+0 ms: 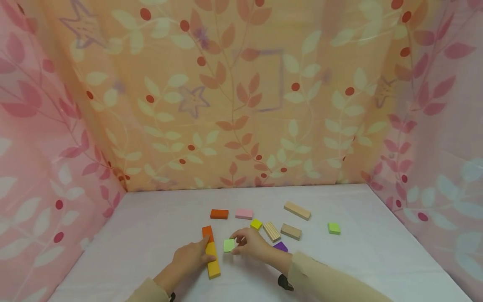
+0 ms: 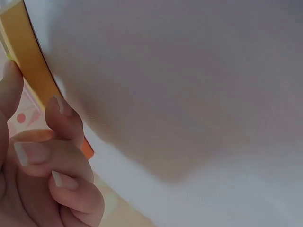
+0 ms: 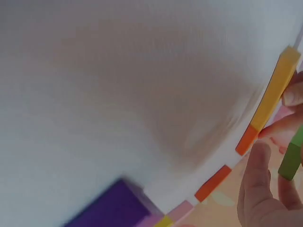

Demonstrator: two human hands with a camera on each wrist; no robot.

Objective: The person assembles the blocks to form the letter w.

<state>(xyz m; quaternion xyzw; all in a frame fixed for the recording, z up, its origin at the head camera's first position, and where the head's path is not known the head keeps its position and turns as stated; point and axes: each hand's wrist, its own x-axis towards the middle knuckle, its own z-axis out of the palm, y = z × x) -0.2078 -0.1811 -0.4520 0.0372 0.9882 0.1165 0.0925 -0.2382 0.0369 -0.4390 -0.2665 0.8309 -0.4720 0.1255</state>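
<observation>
In the head view, a row of an orange block [image 1: 207, 232] and yellow blocks [image 1: 214, 270] lies end to end on the white table. My left hand [image 1: 190, 256] is at this row, its thumb over the yellow part and a finger near the orange end. Thumb and finger lie along opposite sides of the yellow block [image 2: 31, 56] in the left wrist view. Just right of the row, my right hand [image 1: 252, 244] pinches a light green block [image 1: 229, 246]. Its green side [image 3: 289, 161] shows between the fingers in the right wrist view.
Behind the hands lie a red-orange block [image 1: 219, 214], a pink block [image 1: 244, 214] and a yellow cube [image 1: 256, 225]. Farther right are a ridged wooden block [image 1: 271, 232], plain wooden blocks [image 1: 297, 210] and another green block [image 1: 333, 228]. A purple block [image 1: 281, 246] sits beside the right wrist.
</observation>
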